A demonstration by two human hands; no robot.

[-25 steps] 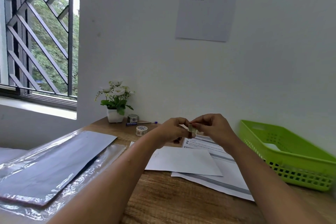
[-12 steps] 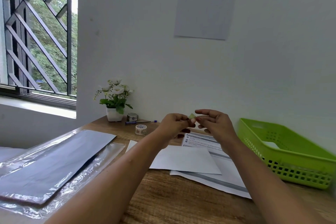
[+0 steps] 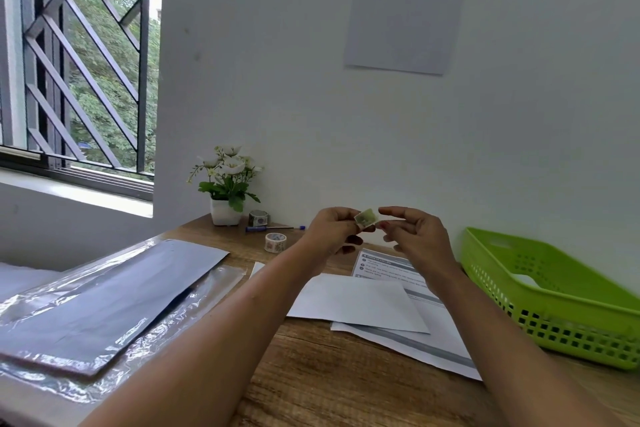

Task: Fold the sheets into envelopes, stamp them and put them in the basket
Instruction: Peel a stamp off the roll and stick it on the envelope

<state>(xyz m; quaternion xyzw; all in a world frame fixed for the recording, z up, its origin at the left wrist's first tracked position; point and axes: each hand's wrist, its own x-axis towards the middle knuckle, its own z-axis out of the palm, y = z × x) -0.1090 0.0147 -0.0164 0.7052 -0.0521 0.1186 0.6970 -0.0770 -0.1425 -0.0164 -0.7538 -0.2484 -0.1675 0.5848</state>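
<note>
My left hand (image 3: 332,230) is raised above the desk and pinches a small greenish stamp (image 3: 366,219) between thumb and fingers. My right hand (image 3: 417,236) hovers just right of the stamp with its fingers loosely extended; it holds nothing that I can make out. Below the hands a folded white envelope (image 3: 356,302) lies flat on a printed sheet (image 3: 426,340). The green basket (image 3: 571,333) stands at the right, with something white inside it.
A stack of grey sheets in clear plastic (image 3: 104,302) covers the desk's left side. At the back wall stand a flower pot (image 3: 227,213), two rolls of stamp tape (image 3: 275,241) and a blue pen (image 3: 273,228). A window is at the left.
Both hands pinched the stamp together a second ago. The right hand has since let go and drawn slightly right, while the left keeps the stamp, now turned flat toward me.
</note>
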